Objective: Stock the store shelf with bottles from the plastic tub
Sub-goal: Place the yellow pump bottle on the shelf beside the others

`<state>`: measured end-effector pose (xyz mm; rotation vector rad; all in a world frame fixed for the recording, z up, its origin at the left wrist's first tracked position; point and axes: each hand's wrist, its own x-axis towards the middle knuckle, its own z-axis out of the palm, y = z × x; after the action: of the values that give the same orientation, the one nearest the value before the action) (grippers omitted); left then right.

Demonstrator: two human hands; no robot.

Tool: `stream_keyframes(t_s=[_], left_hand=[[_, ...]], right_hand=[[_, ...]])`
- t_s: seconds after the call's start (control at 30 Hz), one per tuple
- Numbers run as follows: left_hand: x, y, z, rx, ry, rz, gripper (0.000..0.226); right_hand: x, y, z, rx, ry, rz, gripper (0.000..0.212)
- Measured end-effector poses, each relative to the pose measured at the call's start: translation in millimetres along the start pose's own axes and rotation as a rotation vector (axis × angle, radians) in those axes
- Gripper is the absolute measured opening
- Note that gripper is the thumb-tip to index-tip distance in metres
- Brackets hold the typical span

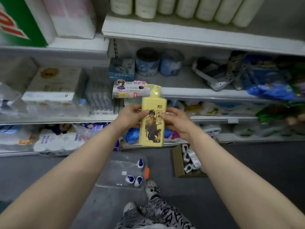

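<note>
I hold a tall yellow pump bottle (152, 119) upright in front of the shelves, its printed cartoon figure facing me and clear wrap over the pump. My left hand (130, 118) grips its left side, thumb on the label. My right hand (177, 123) grips its right side. Down on the floor lies the clear plastic tub (115, 172) with three white bottles with blue caps (134, 178) inside. The middle shelf (189, 93) runs behind the bottle's top.
Cream bottles (181, 7) line the top shelf. Blue canisters (158, 63) and packets stand on the middle shelf, tissue packs (54, 90) at left. An open cardboard box (179, 162) of small bottles sits on the grey floor at right. My feet (151, 187) are beside the tub.
</note>
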<state>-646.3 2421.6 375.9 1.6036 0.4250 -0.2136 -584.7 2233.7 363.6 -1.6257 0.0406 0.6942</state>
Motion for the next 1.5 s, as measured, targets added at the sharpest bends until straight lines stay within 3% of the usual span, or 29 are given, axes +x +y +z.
stream_keyframes(t_s=[0.13,0.43,0.57,0.83,1.13,1.27,1.5], left_hand=[[-0.9,24.3,19.5,0.087,-0.076,0.069,0.028],[-1.7,72.7,87.7,0.173,-0.270,0.189,0.027],[-3.8,90.1,127.0,0.206,-0.330,0.227,0.033],[-12.7,123.6,223.5,0.198,-0.443,0.316,0.033],[-14.8,163.3,344.7,0.210,-0.447,0.422,0.015],[-14.1,179.3,397.7,0.240,-0.430,0.477,0.029],[-3.8,196.1,487.1,0.196,-0.461,0.464,0.033]], right_hand=[[-26.8,-10.1,-21.1,0.024,0.084,-0.030,0.042],[-89.1,-26.0,-82.8,0.109,0.312,-0.126,0.024],[-112.4,-28.6,-117.7,0.112,0.393,-0.164,0.043],[-158.2,-31.3,-205.1,0.140,0.516,-0.237,0.042],[-198.1,-45.3,-322.4,0.144,0.563,-0.307,0.036],[-211.0,-50.0,-377.3,0.133,0.551,-0.336,0.030],[-230.3,-46.9,-465.8,0.121,0.557,-0.358,0.033]])
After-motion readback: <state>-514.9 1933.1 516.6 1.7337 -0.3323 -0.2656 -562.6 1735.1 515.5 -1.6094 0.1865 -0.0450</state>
